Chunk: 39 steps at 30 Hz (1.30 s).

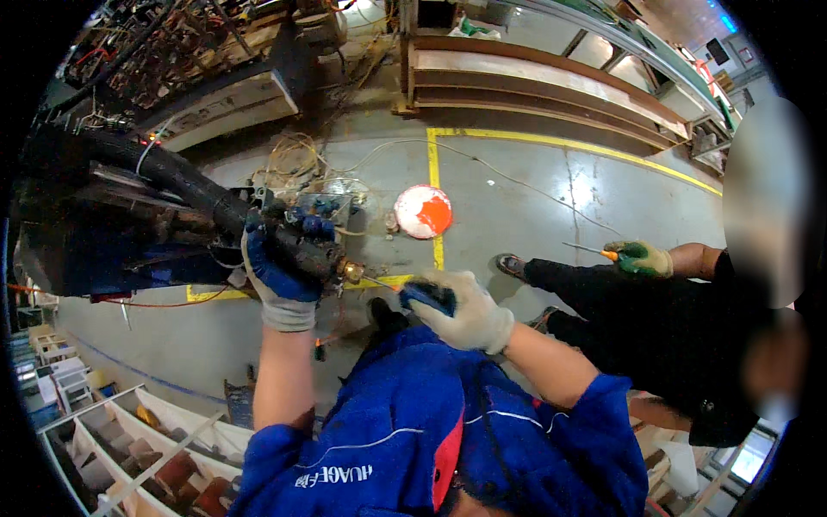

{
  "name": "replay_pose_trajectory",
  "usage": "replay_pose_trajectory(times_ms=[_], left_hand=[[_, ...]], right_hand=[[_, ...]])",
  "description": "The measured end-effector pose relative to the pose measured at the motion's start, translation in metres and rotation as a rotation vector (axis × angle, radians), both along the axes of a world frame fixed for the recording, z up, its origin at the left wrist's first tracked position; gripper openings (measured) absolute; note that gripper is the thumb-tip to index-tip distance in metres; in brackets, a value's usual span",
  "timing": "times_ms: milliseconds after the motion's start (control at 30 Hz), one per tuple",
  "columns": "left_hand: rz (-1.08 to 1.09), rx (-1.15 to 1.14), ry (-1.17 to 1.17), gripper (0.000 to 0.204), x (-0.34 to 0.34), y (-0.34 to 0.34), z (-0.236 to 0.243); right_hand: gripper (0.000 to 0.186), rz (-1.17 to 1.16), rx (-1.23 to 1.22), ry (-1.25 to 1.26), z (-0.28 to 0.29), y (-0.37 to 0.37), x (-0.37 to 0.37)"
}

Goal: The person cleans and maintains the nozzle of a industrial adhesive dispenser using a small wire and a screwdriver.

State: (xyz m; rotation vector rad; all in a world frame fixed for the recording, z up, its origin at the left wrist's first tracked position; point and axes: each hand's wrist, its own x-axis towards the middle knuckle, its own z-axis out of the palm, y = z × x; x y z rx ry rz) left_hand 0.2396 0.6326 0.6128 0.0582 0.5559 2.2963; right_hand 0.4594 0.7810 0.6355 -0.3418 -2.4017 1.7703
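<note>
A black cylindrical machine barrel (185,185) runs in from the upper left and ends in a brass fitting (351,270). My left hand (280,284), in a grey glove with a blue palm, is closed on the barrel near that end. My right hand (457,312), gloved likewise, grips a screwdriver (383,284) whose thin shaft points at the brass fitting; its handle is hidden in the glove. Blue-coloured parts (317,222) sit just behind the barrel's end, beside my left hand.
At the right a person (655,345) holds an orange-handled screwdriver (610,255) in a gloved hand. A red-and-white round lid (423,212) lies on the floor beside cables and yellow lines. A long bench (543,82) stands beyond; divided bins (129,444) are at lower left.
</note>
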Motion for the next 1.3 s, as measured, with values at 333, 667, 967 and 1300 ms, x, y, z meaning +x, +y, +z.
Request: replay_pose_trajectory(times_ms=[333, 667, 967, 1300], left_hand=[[-0.145, -0.105, 0.028, 0.046, -0.022, -0.002, -0.057], [-0.153, -0.39, 0.086, 0.04, -0.064, -0.051, -0.143], [-0.124, -0.495, 0.024, 0.043, 0.017, -0.138, -0.137], [-0.476, -0.618, 0.581, 0.06, 0.209, -0.208, -0.005]], right_hand=[[0.024, -0.478, -0.265, -0.144, -0.026, -0.05, 0.1], [0.02, -0.58, -0.006, -0.048, -0.034, -0.104, 0.128], [0.022, -0.385, 0.078, 0.016, -0.052, -0.131, 0.166], [0.038, -0.086, -0.128, 0.261, -0.04, -0.185, 0.142]])
